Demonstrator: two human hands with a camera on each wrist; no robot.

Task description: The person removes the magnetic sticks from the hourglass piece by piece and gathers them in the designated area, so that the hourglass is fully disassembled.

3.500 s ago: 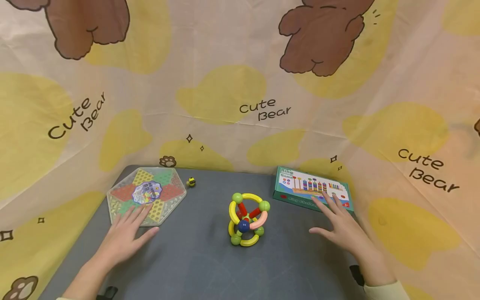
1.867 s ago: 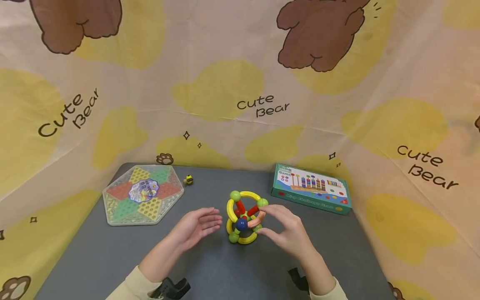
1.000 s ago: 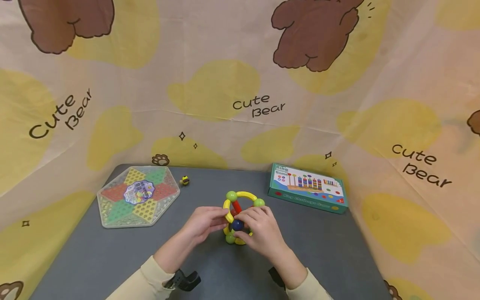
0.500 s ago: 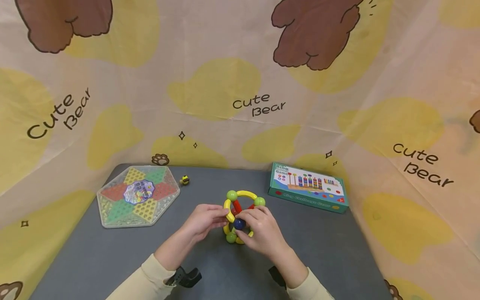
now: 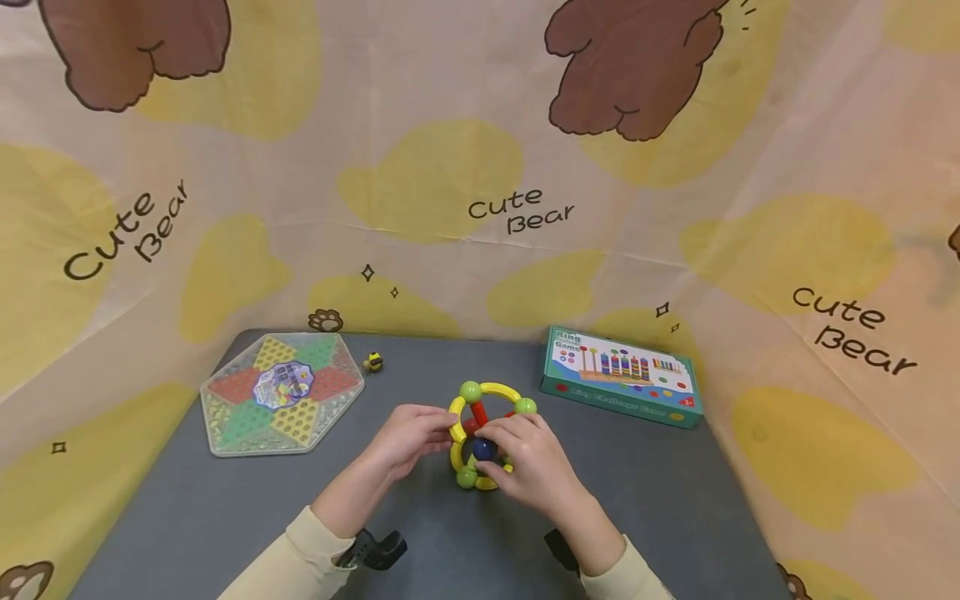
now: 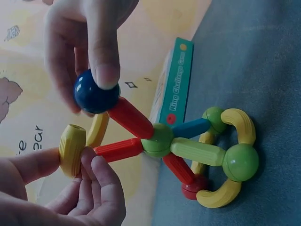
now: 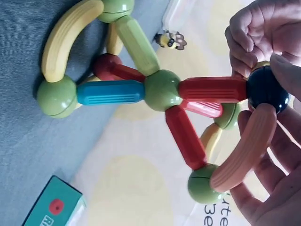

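Note:
A magnetic stick-and-ball model [image 5: 471, 477] stands on the table, with coloured rods joined by balls. My left hand [image 5: 411, 437] pinches a yellow curved rod [image 6: 73, 150] on its left side. That rod's upper end stands apart from the dark blue ball [image 6: 95, 92] in the left wrist view. My right hand [image 5: 531, 460] holds the dark blue ball between thumb and fingers. A red rod [image 7: 212, 89] runs from this ball to the green centre ball [image 7: 162, 89]. A pink curved rod [image 7: 247, 150] also meets the blue ball, close to my right fingers.
A hexagonal game board in clear packaging [image 5: 330, 412] lies at the left of the grey table [image 5: 450, 550]. Near it sits a small yellow-and-black figure [image 5: 373, 362]. The green Ring Challenge Game box [image 5: 622, 379] is at the back right, before a printed cloth backdrop [image 5: 420, 183].
Both hands have come in from the table's sides to the model and taken hold of it. A gap has opened between the yellow curved rod's end and the dark blue ball.

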